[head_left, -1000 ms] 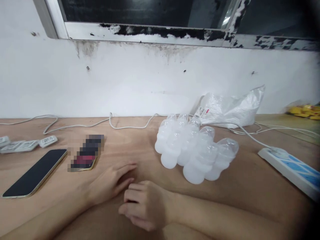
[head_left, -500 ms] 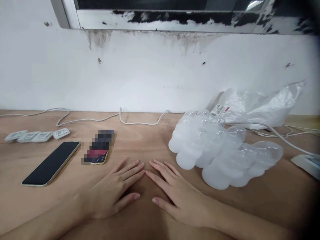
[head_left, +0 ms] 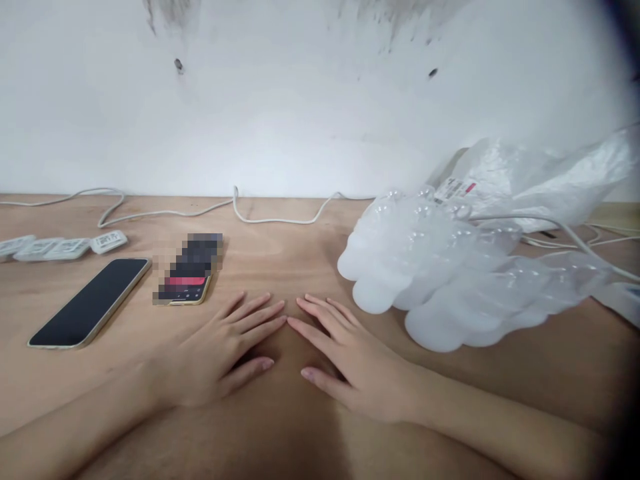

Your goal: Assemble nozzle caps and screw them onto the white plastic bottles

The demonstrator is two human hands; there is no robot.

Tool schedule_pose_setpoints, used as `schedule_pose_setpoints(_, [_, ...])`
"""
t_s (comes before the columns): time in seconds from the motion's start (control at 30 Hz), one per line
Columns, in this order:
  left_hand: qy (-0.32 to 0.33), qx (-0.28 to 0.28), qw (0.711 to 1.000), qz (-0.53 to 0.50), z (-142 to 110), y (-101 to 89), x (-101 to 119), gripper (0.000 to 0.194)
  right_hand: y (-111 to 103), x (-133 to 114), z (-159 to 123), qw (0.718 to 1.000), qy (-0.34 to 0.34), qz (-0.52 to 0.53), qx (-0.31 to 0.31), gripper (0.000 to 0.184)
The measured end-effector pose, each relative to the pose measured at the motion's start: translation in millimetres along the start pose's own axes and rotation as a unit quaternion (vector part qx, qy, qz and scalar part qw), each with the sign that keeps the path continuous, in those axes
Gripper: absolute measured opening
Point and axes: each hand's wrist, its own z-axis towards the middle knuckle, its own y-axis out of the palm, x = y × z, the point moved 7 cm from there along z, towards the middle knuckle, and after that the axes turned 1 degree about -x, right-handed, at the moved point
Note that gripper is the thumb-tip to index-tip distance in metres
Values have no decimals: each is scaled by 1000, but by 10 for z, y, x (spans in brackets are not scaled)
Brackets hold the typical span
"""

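Observation:
My left hand point(head_left: 220, 350) and my right hand point(head_left: 345, 353) lie flat, palms down, on the wooden table point(head_left: 280, 267), fingertips almost touching in the middle. Neither holds anything and the fingers are spread. A wrapped pack of several clear empty plastic bottles point(head_left: 440, 280) lies on its side just right of my right hand, not touched. A small phone with a pixelated screen point(head_left: 189, 270) lies just beyond my left hand.
A larger dark phone point(head_left: 90, 310) lies at the left, with small white packets point(head_left: 65, 247) behind it. White cables point(head_left: 200, 212) run along the wall. A crumpled plastic bag point(head_left: 530, 183) sits at the back right, a power strip's edge point(head_left: 625, 297) at far right.
My right hand went from curled near my left wrist to flat and open beside my left hand. The view tilted down and closer; the window has left the frame.

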Motion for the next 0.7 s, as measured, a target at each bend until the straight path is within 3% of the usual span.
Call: schedule_pose_setpoints(0.7, [-11,-16,1000,8,5,34,-19,56,18,9,-6,1000,3,9,-8,54])
